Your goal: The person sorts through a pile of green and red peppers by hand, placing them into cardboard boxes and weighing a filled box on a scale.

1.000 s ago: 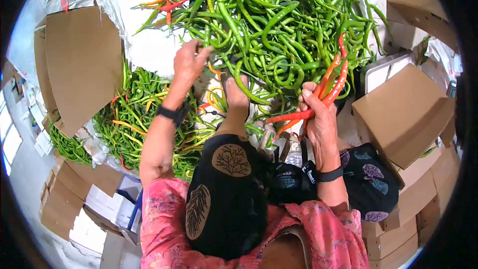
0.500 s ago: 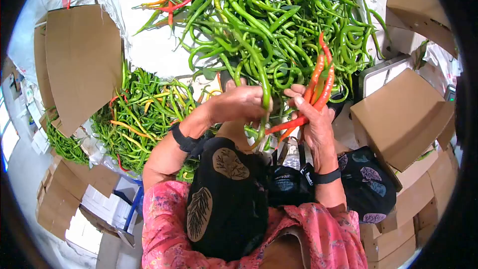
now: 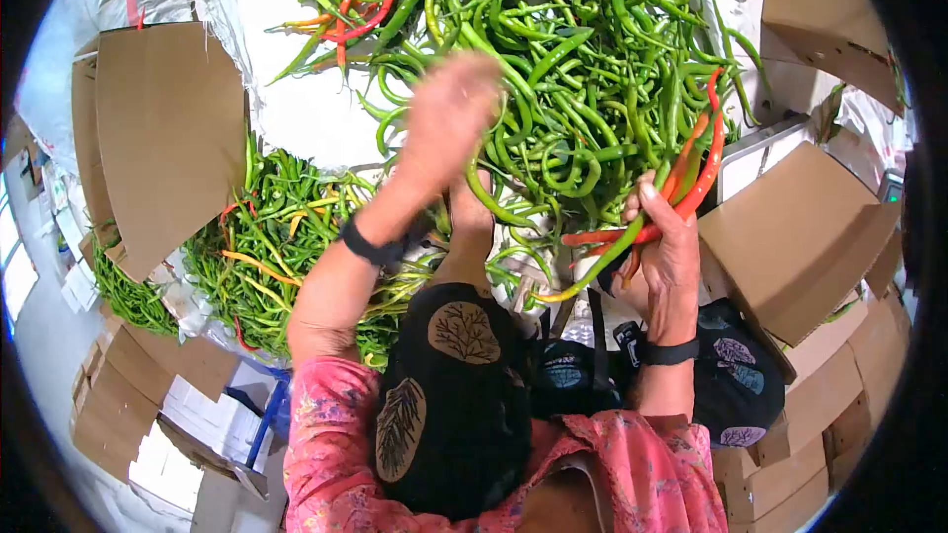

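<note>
My right hand is closed around a small bunch of long chili peppers. Red chili peppers and a long green chili pepper stick out on both sides of the fist. My left hand is over the left side of a big heap of green chili peppers, smeared by motion. Its fingers are too blurred to read, and whether it holds anything does not show. A few red chili peppers lie at the heap's upper left.
A second pile of green and yellowish peppers lies lower left. Cardboard flaps stand at left, and an open cardboard box at right. White sacking lies under the heap. My knees are just below it.
My left hand has moved up and left to the heap. The long green pepper it held is now with the red ones in my right hand, which has shifted slightly right.
</note>
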Tool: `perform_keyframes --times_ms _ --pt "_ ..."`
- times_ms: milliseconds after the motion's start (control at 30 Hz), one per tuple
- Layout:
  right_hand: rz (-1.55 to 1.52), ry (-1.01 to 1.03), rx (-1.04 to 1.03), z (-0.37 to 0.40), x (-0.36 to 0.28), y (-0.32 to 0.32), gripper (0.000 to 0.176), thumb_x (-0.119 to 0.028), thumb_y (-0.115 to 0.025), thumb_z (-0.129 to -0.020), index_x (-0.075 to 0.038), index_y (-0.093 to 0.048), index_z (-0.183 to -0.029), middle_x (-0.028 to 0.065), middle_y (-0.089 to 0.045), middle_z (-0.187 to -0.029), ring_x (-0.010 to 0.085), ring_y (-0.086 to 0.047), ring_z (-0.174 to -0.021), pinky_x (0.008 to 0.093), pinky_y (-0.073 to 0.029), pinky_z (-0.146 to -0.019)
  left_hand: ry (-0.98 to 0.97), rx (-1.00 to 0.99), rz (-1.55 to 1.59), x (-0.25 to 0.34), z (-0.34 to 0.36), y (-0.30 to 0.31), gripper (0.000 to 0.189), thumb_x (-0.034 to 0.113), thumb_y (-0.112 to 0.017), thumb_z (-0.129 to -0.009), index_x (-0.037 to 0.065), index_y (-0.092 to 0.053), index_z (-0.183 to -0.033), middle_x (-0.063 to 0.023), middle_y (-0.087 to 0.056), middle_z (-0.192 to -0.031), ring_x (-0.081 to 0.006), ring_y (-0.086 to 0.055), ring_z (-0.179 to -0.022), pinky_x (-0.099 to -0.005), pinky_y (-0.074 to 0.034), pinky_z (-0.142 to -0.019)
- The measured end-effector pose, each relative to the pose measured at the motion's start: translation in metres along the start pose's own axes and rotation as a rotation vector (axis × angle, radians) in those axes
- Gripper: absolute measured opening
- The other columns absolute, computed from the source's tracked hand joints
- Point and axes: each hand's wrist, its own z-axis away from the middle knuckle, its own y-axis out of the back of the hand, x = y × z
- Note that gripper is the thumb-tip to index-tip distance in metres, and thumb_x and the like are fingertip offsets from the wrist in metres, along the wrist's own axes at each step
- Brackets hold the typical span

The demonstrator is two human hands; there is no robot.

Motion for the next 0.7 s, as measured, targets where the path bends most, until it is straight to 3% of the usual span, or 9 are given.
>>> perform_keyframes --times_ms 67,133,200,267,333,367,533,600,700 --pt "-0.058 -0.099 -0.053 0.002 0.002 -0.001 0.032 -0.012 -0.070 -0.084 0.000 -0.056 -0.110 0.0084 -0.061 -0.087 0.0182 -0.061 -0.074 0.0313 -0.052 -0.070 0.058 0.429 -0.030 -0.039 -0.044 0.028 0.029 0.022 -0.061 -0.084 -0.001 -0.066 -0.101 -0.0161 -0.070 -0.087 -0.0306 -0.067 -0.080 -0.0390 -0.052 -0.073" --pt "-0.075 -0.177 -0.090 0.007 0.010 -0.011 0.032 -0.010 -0.070 -0.083 0.000 -0.055 -0.109 0.0099 -0.061 -0.087 0.0197 -0.061 -0.075 0.0326 -0.053 -0.072 0.116 0.321 -0.179 -0.115 -0.069 0.025 0.030 0.025 -0.065 -0.082 -0.001 -0.068 -0.096 -0.0174 -0.069 -0.081 -0.0289 -0.068 -0.075 -0.0381 -0.052 -0.072" --pt "-0.114 -0.189 -0.176 0.008 0.019 -0.016 0.033 -0.006 -0.069 -0.083 0.001 -0.054 -0.111 0.0110 -0.061 -0.088 0.0209 -0.062 -0.076 0.0332 -0.054 -0.074 0.282 0.211 -0.346 -0.111 -0.073 0.007 0.031 0.027 -0.068 -0.078 -0.001 -0.069 -0.091 -0.0193 -0.069 -0.079 -0.0270 -0.068 -0.075 -0.0377 -0.051 -0.071" --pt "-0.112 -0.195 -0.211 0.011 0.017 -0.019 0.032 -0.005 -0.068 -0.083 0.001 -0.054 -0.111 0.0113 -0.061 -0.089 0.0205 -0.062 -0.077 0.0328 -0.054 -0.074 0.204 0.271 -0.286 -0.115 -0.079 -0.001 0.021 0.021 -0.066 -0.080 0.002 -0.070 -0.088 -0.0142 -0.069 -0.075 -0.0221 -0.065 -0.067 -0.0344 -0.049 -0.062" --pt "-0.091 -0.172 -0.179 0.013 0.017 -0.022 0.032 -0.006 -0.068 -0.082 0.000 -0.054 -0.111 0.0105 -0.061 -0.088 0.0193 -0.061 -0.077 0.0316 -0.052 -0.074 0.465 0.020 0.518 -0.103 -0.080 -0.004 0.014 0.015 -0.064 -0.084 0.005 -0.069 -0.093 -0.0006 -0.065 -0.077 -0.0112 -0.053 -0.059 -0.0249 -0.041 -0.054" --pt "-0.069 -0.154 -0.150 0.013 0.017 -0.024 0.032 -0.008 -0.069 -0.082 -0.001 -0.055 -0.110 0.0097 -0.060 -0.087 0.0181 -0.060 -0.078 0.0305 -0.050 -0.074 0.574 0.022 0.621 -0.097 -0.078 -0.007 0.011 0.012 -0.063 -0.083 0.007 -0.067 -0.092 0.0024 -0.060 -0.074 -0.0060 -0.044 -0.056 -0.0214 -0.033 -0.050" --pt "-0.040 -0.180 -0.141 0.014 0.015 -0.027 0.028 -0.006 -0.067 -0.083 -0.001 -0.056 -0.108 0.0087 -0.060 -0.086 0.0174 -0.060 -0.074 0.0290 -0.050 -0.071 0.314 -0.345 0.671 -0.003 -0.026 -0.001 0.027 0.017 -0.071 -0.084 0.005 -0.064 -0.107 0.0031 -0.060 -0.086 -0.0045 -0.048 -0.070 -0.0181 -0.037 -0.060" --pt "-0.009 -0.151 -0.156 0.014 0.015 -0.026 0.027 -0.006 -0.067 -0.083 -0.001 -0.056 -0.108 0.0086 -0.061 -0.086 0.0174 -0.061 -0.075 0.0286 -0.051 -0.070 0.390 -0.497 0.975 -0.011 -0.014 -0.006 0.032 0.014 -0.069 -0.086 0.004 -0.060 -0.115 -0.0019 -0.062 -0.101 -0.0071 -0.053 -0.078 -0.0198 -0.042 -0.064" --pt "-0.003 -0.134 -0.130 0.016 0.013 -0.025 0.028 -0.004 -0.067 -0.084 0.001 -0.055 -0.109 0.0100 -0.062 -0.089 0.0181 -0.062 -0.077 0.0294 -0.052 -0.073 0.383 -0.328 1.176 -0.025 -0.009 -0.011 0.030 0.015 -0.065 -0.091 0.005 -0.058 -0.118 -0.0071 -0.063 -0.110 -0.0115 -0.058 -0.091 -0.0207 -0.046 -0.071"
